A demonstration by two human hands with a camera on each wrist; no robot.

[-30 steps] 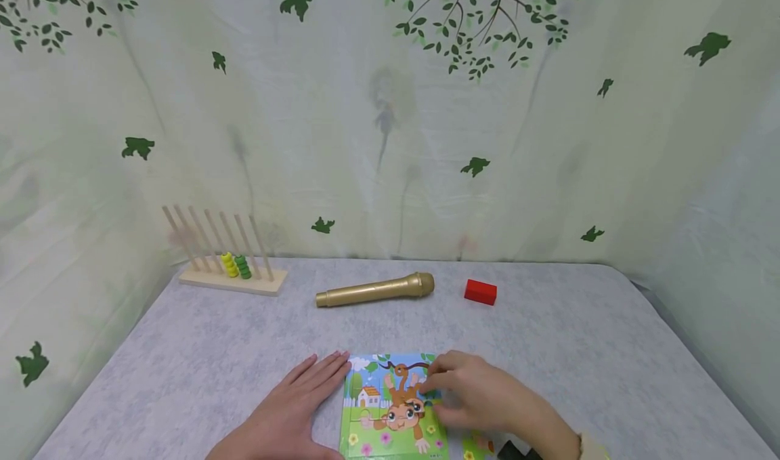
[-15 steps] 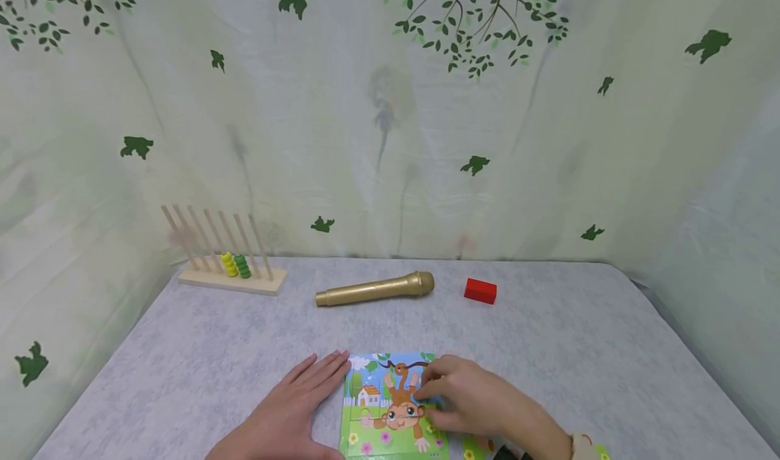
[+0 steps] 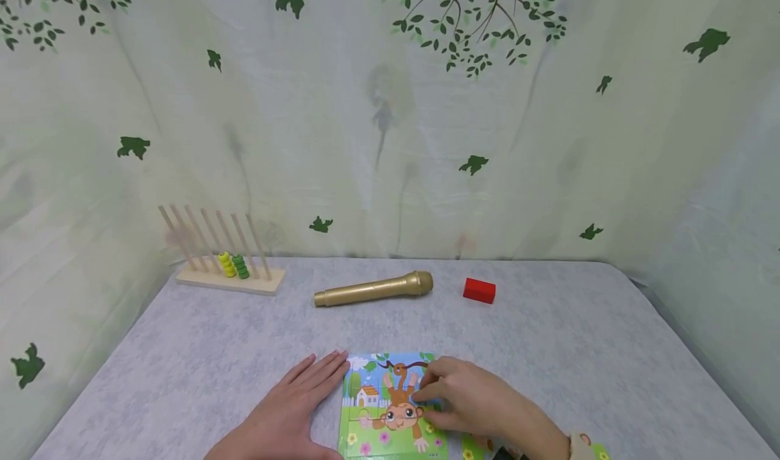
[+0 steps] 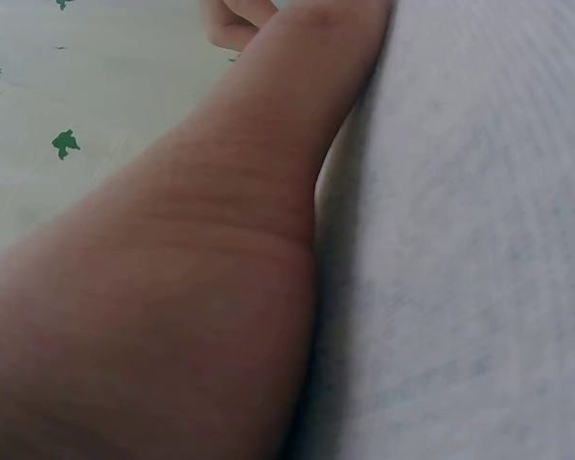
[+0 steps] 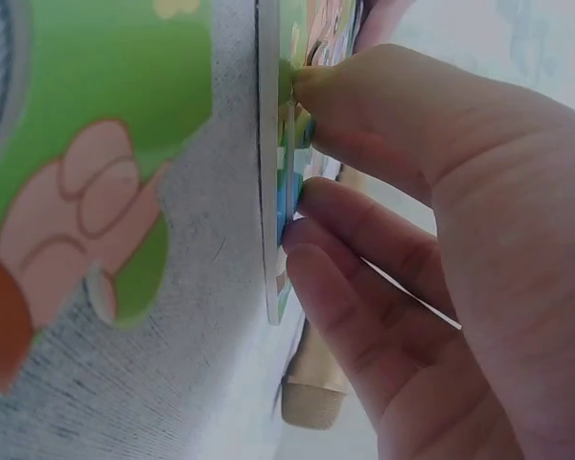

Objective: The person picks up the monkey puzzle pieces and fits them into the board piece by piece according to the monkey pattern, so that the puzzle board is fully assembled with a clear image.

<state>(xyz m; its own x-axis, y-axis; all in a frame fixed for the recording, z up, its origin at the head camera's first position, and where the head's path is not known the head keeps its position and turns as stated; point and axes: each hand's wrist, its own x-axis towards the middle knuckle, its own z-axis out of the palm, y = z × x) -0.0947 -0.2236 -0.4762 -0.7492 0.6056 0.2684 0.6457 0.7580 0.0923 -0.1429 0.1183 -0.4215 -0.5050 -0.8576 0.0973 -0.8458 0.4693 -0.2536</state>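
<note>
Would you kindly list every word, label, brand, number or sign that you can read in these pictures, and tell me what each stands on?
There is no readable text in any view.
Dark marking at the lower right of the monkey puzzle: too small and blurred to read.
Gold microphone, red block: no lettering to be made out.

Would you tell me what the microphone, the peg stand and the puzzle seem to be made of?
The microphone looks like gold-painted plastic or metal, with a soft sheen. The peg stand seems bare wood: pale tan, matte. The puzzle is probably printed card or thin board, slightly glossy, pale-edged.
</note>
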